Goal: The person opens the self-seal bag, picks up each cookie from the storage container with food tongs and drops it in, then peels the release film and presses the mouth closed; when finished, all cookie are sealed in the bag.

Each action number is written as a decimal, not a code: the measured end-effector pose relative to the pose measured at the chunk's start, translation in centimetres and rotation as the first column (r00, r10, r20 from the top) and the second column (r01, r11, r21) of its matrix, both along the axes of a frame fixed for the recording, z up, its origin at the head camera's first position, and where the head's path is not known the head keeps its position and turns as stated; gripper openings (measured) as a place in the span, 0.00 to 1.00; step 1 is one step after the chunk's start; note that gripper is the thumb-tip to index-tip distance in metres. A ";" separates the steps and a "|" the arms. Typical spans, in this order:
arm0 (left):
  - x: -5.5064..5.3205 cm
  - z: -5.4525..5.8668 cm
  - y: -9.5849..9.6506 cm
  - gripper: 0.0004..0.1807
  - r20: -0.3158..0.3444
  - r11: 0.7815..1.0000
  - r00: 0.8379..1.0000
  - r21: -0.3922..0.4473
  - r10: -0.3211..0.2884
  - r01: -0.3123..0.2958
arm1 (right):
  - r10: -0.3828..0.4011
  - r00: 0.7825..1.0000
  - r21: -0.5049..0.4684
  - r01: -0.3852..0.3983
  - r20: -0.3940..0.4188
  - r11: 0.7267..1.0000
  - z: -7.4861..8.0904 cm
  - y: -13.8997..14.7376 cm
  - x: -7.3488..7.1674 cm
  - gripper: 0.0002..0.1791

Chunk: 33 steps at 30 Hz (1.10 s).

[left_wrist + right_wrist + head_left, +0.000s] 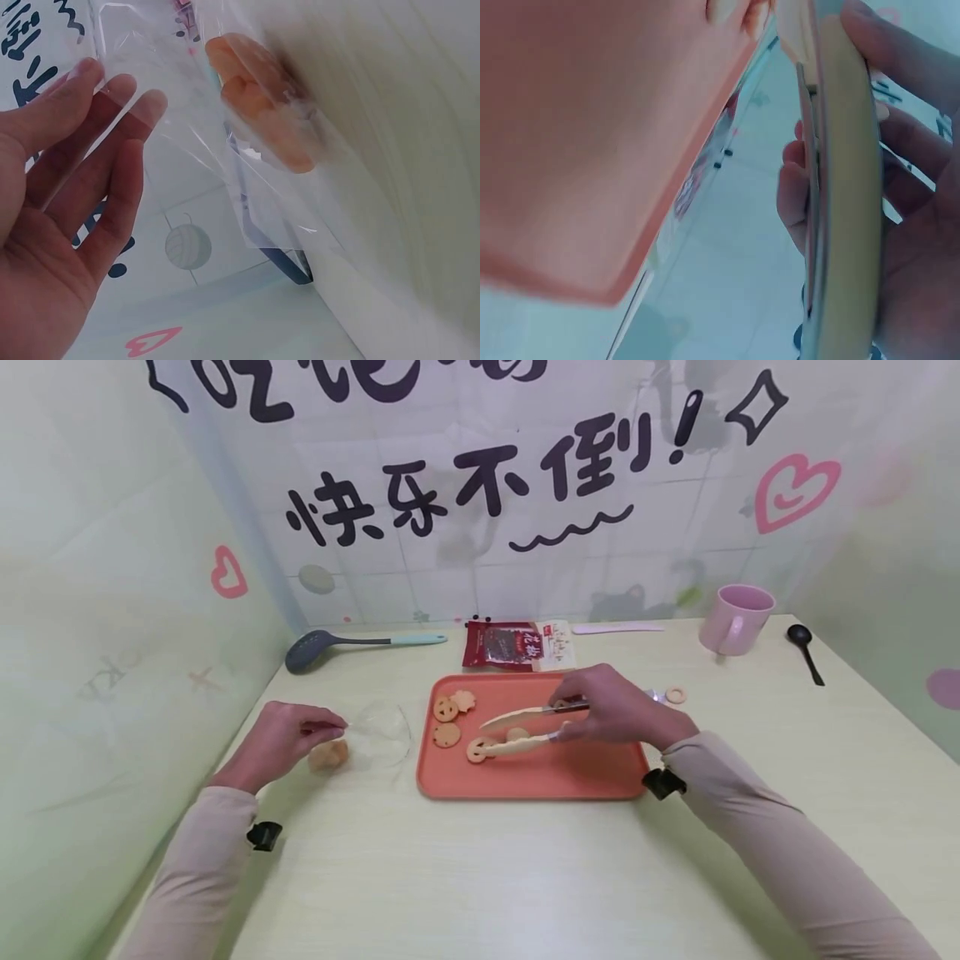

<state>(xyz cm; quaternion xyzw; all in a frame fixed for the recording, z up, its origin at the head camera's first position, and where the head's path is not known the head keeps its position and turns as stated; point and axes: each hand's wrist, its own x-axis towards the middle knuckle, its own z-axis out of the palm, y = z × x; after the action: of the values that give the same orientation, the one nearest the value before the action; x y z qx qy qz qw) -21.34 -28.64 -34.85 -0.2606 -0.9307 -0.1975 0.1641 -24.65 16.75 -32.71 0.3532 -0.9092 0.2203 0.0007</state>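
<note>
My left hand (288, 735) pinches the edge of a clear plastic bag (381, 739), left of the tray. Orange-brown cookies (262, 105) lie inside the bag, low in it. My right hand (611, 710) holds a pair of cream-tipped tongs (528, 743), spread apart, over the red tray (540, 783). The lower tong tip overlaps a ring cookie (472, 755) on the tray. Between the tong arms shows another round cookie (517, 733). Several more, including a button-like cookie (446, 708) and a plain round cookie (446, 737), sit at the tray's left side.
Along the back lie a dark ladle (307, 652) with a pale blue handle, a red food packet (506, 646) and a pink knife (618, 628). A pink mug (731, 622) and small black spoon (804, 647) are at right. A ring cookie (676, 688) lies beyond the tray.
</note>
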 end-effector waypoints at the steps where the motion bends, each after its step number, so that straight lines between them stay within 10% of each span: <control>1: 0.0 0.0 0.0 0.11 -0.003 1.000 1.000 -0.002 -0.002 0.002 | 0.002 1.000 0.003 -0.002 0.003 1.000 0.0 0.2 -0.2 0.20; 33: 0.4 0.3 -0.1 0.11 0.071 1.000 0.997 -0.015 -0.007 0.008 | 0.051 0.998 -0.116 -0.053 -0.021 0.992 0.4 -4.7 -0.5 0.17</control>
<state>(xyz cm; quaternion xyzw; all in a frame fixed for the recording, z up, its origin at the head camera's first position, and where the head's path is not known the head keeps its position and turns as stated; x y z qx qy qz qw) -20.97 -28.74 -34.55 -0.2582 -0.9365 -0.2000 0.1280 -25.19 12.06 -32.30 0.3781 -0.8853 0.2695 0.0238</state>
